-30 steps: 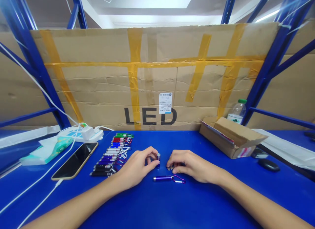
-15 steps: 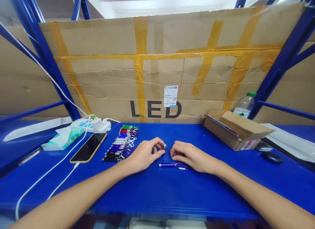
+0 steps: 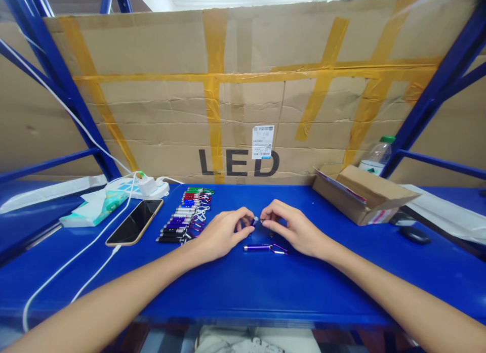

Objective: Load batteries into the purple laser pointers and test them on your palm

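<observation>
Head view is looking down on a blue bench. Left hand is resting on the bench, fingers curled, thumb and forefinger pinching a small purple cap piece with a silver tip. Right hand is sitting just opposite, fingers bent in, fingertips pinching toward that same piece; can't tell whether it's holding something tiny of its own or only touching the piece. Both hands are meeting at the fingertips, mid-bench.

Purple keychain flashlight is lying flat just in front of the two hands, nearer the person, between the wrists, its wire clip pointing right. Neither hand is touching it.

Left of the left hand, a row of keychain flashlights is lying side by side: black nearest, then purple, silver, blue, red, green at the far end, clips all facing right. Further left, a phone is lying face up, a white cable running off its near end. Behind it, a tissue pack and a white power strip with a plug in it.

On the right, an open cardboard box is sitting well apart from the hands, a plastic bottle with a green cap behind it, a black mouse further right. Taped cardboard sheet marked LED is standing along the back.
</observation>
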Motion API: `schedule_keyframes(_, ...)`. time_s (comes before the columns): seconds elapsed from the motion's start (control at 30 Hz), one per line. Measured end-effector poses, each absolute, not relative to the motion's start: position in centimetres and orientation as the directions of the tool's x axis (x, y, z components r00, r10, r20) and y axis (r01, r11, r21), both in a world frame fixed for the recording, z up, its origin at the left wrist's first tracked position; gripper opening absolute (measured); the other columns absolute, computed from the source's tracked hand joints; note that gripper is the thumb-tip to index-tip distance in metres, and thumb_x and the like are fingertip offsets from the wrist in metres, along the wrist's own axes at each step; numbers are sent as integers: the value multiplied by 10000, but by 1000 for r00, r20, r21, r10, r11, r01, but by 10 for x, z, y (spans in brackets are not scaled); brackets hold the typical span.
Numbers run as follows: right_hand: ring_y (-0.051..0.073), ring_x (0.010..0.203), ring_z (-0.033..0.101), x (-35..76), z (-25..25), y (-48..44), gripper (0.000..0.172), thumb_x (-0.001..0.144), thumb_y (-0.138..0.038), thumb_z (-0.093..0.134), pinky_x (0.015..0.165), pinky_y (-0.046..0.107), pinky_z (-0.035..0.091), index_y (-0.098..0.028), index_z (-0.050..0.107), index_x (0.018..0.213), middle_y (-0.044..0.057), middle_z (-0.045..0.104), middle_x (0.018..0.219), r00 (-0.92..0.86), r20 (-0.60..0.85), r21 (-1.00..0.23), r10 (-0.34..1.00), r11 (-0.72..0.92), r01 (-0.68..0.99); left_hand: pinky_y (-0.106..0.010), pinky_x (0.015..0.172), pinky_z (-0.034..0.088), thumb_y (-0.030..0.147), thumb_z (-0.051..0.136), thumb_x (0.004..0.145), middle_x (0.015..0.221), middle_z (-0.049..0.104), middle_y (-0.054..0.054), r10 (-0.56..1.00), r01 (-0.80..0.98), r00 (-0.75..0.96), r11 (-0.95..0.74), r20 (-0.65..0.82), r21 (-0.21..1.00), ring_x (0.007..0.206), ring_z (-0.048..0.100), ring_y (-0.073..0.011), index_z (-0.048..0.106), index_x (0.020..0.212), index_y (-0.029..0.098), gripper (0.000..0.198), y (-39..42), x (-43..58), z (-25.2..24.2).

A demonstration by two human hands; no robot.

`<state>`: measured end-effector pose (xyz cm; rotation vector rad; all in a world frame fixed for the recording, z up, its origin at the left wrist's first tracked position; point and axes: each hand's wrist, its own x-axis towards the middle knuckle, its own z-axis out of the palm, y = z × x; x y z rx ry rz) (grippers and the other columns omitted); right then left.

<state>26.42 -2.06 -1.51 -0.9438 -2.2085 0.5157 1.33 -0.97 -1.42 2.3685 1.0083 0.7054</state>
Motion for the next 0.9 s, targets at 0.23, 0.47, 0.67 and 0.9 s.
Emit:
schedule_keyframes(0.23,196,901,620,260,-15,-24,141,1090,-355,614,831,334,509,-229,675,1070,47,672,1025,-460,504,-586,731,681,440,-284,736,464,320,641,1035,999,757,-2,727,514,616,-663,304,545,816,658,-174,674,1172,237,164,-12,14,-12)
schedule_keyframes(0.47,188,875,620,259,-16,-23,116,1080,-333,636,821,327,499,-233,692,1068,34,670,1005,-478,487,-587,731,679,440,-280,745,462,333,648,1041,970,744,-3,721,512,623,-670,303,538,830,655,-176,694,1167,233,167,-14,15,-12)
schedule_keyframes(0.67,181,864,623,258,-16,-24,116,1073,-331,653,805,312,501,-224,698,1062,28,676,989,-465,498,-585,732,680,443,-279,747,459,322,655,1041,981,747,2,711,507,625,-683,321,526,837,656,-174,687,1157,234,149,-13,15,-13)
schedule_keyframes(0.9,182,873,623,258,-15,-24,101,1092,-309,624,811,314,501,-230,686,1090,30,667,993,-509,516,-507,689,724,467,-280,754,483,336,643,1050,1056,763,-3,707,481,630,-680,321,554,857,672,-174,670,1199,246,176,-12,14,-15)
